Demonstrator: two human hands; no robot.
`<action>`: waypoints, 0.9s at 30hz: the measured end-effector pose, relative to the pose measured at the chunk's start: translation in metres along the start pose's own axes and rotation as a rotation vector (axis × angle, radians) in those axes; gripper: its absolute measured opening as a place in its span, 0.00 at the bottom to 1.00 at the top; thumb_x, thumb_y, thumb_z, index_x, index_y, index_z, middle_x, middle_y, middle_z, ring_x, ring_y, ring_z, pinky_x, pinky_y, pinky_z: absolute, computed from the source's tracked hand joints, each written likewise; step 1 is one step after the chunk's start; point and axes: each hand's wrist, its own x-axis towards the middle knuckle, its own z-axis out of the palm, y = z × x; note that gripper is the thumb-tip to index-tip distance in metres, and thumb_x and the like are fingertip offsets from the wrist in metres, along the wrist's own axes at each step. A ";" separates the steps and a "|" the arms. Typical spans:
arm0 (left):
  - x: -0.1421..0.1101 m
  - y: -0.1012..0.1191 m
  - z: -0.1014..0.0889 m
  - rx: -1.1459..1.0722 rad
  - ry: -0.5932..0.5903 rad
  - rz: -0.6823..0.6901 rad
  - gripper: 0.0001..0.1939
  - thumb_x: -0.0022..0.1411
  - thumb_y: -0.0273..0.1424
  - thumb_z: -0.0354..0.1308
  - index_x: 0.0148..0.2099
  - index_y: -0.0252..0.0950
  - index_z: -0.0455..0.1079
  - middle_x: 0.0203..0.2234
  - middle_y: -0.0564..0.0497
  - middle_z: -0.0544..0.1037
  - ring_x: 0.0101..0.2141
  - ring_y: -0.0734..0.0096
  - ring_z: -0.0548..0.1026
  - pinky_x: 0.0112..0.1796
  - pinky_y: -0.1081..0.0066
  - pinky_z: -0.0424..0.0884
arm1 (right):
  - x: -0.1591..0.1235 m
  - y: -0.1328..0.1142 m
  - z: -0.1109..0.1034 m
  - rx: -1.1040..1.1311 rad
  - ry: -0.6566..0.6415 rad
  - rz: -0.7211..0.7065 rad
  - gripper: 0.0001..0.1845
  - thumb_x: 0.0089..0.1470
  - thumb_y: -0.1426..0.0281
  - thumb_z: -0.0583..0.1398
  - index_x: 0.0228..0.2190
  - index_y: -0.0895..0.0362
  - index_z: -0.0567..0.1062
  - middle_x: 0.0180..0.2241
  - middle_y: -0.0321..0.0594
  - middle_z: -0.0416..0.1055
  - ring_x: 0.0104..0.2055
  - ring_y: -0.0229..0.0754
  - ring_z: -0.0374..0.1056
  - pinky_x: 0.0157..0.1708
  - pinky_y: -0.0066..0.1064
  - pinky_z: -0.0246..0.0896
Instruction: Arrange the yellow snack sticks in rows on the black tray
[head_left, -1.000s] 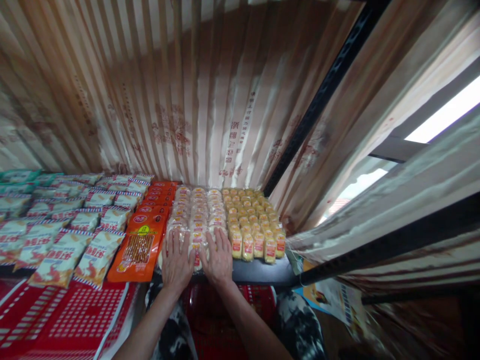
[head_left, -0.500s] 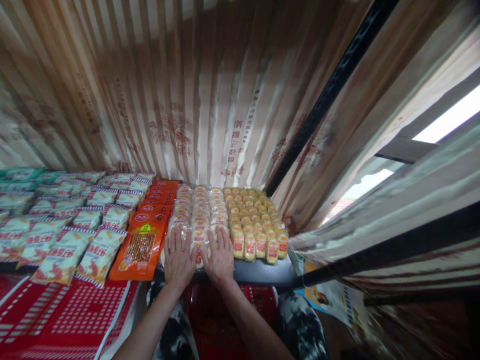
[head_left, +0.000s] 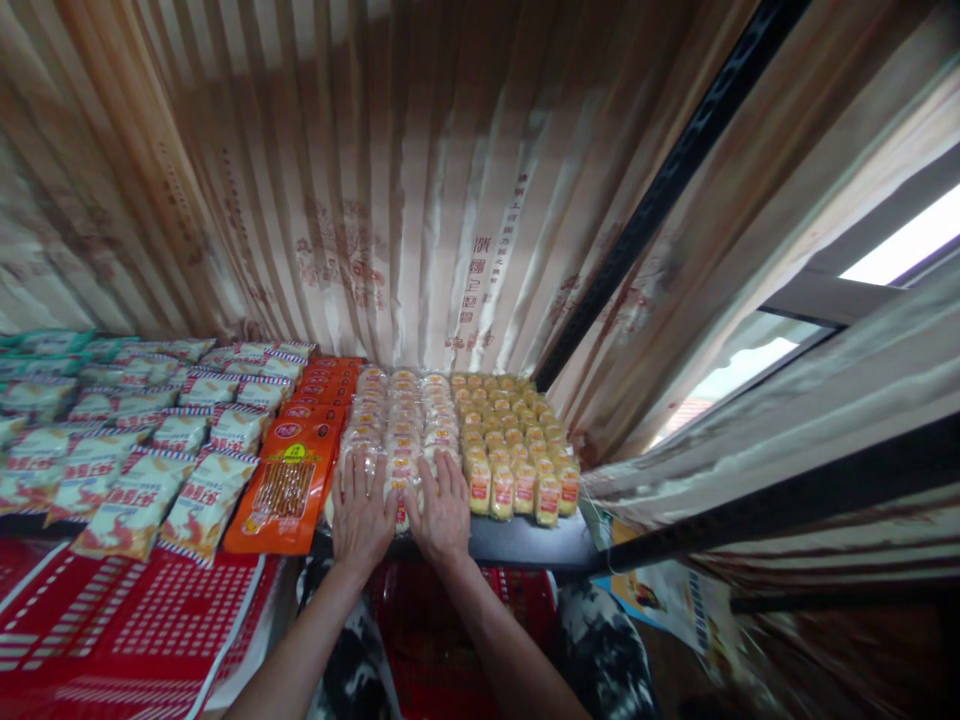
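The left hand [head_left: 365, 517] and right hand [head_left: 444, 510] rest flat, fingers extended and clamped on nothing visible, over the near end of the clear-wrapped round packs [head_left: 403, 420]. These fill three columns on the dark shelf [head_left: 502, 545], between orange packets [head_left: 283, 480] left and yellow packs [head_left: 517, 440] right. The far packs look lined up; the near ones, partly covered, cannot be judged.

The shelf [head_left: 525, 543] holds bags [head_left: 178, 432], pouches [head_left: 289, 480], white packs [head_left: 403, 425] — and yellow packs [head_left: 517, 440].
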 end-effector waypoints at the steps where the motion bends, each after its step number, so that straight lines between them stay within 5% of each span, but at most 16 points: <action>1: 0.000 0.000 0.000 -0.004 0.001 0.003 0.28 0.60 0.37 0.47 0.61 0.34 0.54 0.62 0.39 0.53 0.62 0.52 0.45 0.57 0.47 0.49 | 0.000 0.000 0.000 0.000 0.000 0.001 0.26 0.54 0.63 0.56 0.53 0.58 0.64 0.58 0.51 0.56 0.61 0.53 0.47 0.55 0.47 0.47; 7: -0.003 -0.001 -0.002 0.020 0.051 0.010 0.29 0.60 0.38 0.48 0.60 0.27 0.55 0.60 0.34 0.55 0.62 0.52 0.44 0.57 0.50 0.50 | -0.001 0.000 0.000 0.002 0.005 -0.004 0.26 0.53 0.63 0.56 0.53 0.58 0.64 0.58 0.52 0.56 0.61 0.54 0.47 0.55 0.48 0.48; 27: -0.002 0.003 0.004 -0.007 0.097 -0.152 0.27 0.60 0.35 0.47 0.60 0.30 0.55 0.62 0.34 0.50 0.62 0.49 0.43 0.57 0.45 0.48 | 0.000 -0.001 -0.001 0.016 0.004 0.014 0.26 0.54 0.62 0.55 0.53 0.57 0.64 0.58 0.51 0.56 0.61 0.53 0.47 0.55 0.48 0.47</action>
